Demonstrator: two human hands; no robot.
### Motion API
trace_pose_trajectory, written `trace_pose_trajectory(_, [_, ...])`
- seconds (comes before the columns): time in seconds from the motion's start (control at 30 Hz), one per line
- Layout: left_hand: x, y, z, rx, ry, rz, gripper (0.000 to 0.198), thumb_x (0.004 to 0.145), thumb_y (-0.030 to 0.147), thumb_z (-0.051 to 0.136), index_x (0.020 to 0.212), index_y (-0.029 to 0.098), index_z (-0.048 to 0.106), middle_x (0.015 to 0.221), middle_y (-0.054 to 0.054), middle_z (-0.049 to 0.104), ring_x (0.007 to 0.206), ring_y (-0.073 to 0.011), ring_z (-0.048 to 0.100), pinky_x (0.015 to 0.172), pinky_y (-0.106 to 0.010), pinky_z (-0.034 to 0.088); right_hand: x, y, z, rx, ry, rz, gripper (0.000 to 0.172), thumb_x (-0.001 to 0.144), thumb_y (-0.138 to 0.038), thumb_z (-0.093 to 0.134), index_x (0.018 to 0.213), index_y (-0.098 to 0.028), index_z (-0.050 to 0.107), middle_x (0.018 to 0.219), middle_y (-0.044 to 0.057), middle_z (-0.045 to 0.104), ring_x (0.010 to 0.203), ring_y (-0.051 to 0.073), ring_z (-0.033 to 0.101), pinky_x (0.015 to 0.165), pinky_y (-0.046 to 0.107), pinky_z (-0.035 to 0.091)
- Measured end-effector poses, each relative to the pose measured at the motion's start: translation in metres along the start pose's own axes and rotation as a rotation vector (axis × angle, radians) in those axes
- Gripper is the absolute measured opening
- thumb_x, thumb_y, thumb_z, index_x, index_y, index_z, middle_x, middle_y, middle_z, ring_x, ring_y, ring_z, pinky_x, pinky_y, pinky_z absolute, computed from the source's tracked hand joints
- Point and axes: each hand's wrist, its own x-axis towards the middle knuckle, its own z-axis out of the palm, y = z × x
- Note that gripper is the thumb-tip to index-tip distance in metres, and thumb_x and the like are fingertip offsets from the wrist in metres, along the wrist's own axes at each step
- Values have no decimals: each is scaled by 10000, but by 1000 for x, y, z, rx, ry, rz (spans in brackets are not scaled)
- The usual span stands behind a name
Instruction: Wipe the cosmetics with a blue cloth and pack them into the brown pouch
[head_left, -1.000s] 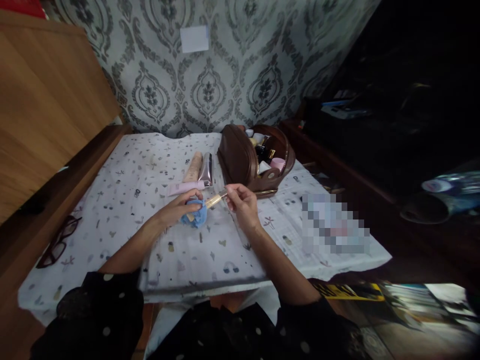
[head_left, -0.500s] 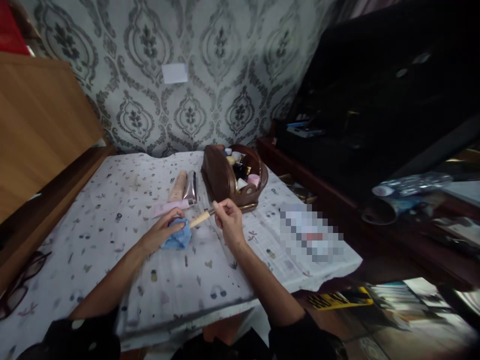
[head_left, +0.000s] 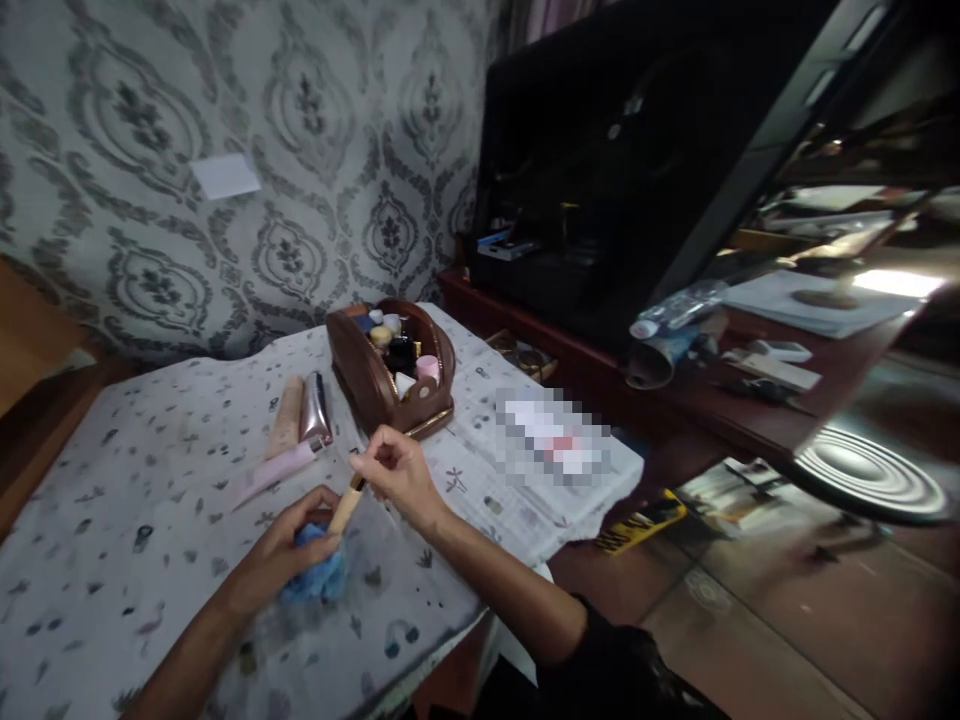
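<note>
"Gripped at both ends, is it?"

"So it appears. Blue cloth [head_left: 321, 578] is bunched in the left hand [head_left: 281, 555], and the pale stick [head_left: 345, 510] is grasped there too, at its lower end. Its dark top is pinched by the right hand [head_left: 401, 475]. Whether that top is a separate piece cannot be told."

"Where is it held?"

"In front of the bag [head_left: 364, 370], tilted, with the top pointed toward it."

"And left of the bag?"

"A beige tube [head_left: 286, 418] and a silver tube [head_left: 316, 405] are laid side by side; a pink tube [head_left: 279, 468] is laid across in front of them."

"What might be spoiled?"

"The stick could be dropped, it is judged, if the pinch were loosened while the soft cloth slid under it. By a sharp tug, the right hand could be knocked into the bag, just behind it. The pink tube, being near the left hand, could be nudged if that hand were swung forward."
</note>
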Motion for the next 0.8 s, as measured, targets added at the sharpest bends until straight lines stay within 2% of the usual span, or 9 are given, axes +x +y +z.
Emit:
trace_pose_trajectory(0.07, [4, -1, 0, -29, -26, -33, 437, 786, 558, 721, 934, 200, 518, 728, 37, 569, 486, -62, 433, 450, -174, 343, -6, -9, -10, 39, -66, 25, 496, 702, -602, 806, 784, -181, 557, 564, -77, 538, 405, 42, 421, 380, 168, 315])
trace_pose_trajectory(0.17, [13, 1, 3, -68, -49, -44, 446, 755, 544, 751, 916, 188, 534, 716, 26, 591, 513, -69, 468, 475, -173, 363, -14, -23, -28, 81, -163, 65, 476, 768, -591, 766, 949, -176, 618, 629, -66, 561, 445, 49, 474, 397, 163, 349])
trace_pose_trajectory(0.3, [28, 19, 15, -109, -154, -56, 433, 769, 531, 747, 958, 194, 548, 710, 21, 608, 514, -73, 483, 477, -174, 364, -20, -35, -50, 83, -207, 83, 429, 763, -531, 799, 905, -183, 592, 639, -68, 583, 441, 51, 520, 399, 154, 365])
trace_pose_trajectory(0.47, [50, 40, 34, -91, -225, -45, 427, 773, 506, 764, 951, 191, 538, 697, 9, 634, 574, -81, 510, 529, -169, 374, -25, -43, -67, 106, -182, 137, 454, 737, -511, 829, 858, -188, 534, 615, -78, 581, 412, 38, 510, 384, 133, 351])
trace_pose_trajectory(0.63, [66, 41, 47, -130, -350, -120, 467, 750, 516, 776, 973, 189, 529, 695, 15, 612, 562, -85, 530, 514, -166, 374, -31, -50, -85, 84, -159, 163, 428, 763, -498, 816, 846, -182, 540, 630, -66, 562, 436, 32, 478, 392, 126, 371])
trace_pose_trajectory(0.8, [76, 46, 50, -26, -451, -154, 388, 773, 469, 742, 979, 178, 590, 785, 7, 618, 636, -98, 562, 580, -181, 437, -40, -63, -109, -26, -160, 214, 382, 804, -487, 784, 867, -167, 586, 729, -13, 581, 553, 55, 492, 460, 144, 425])
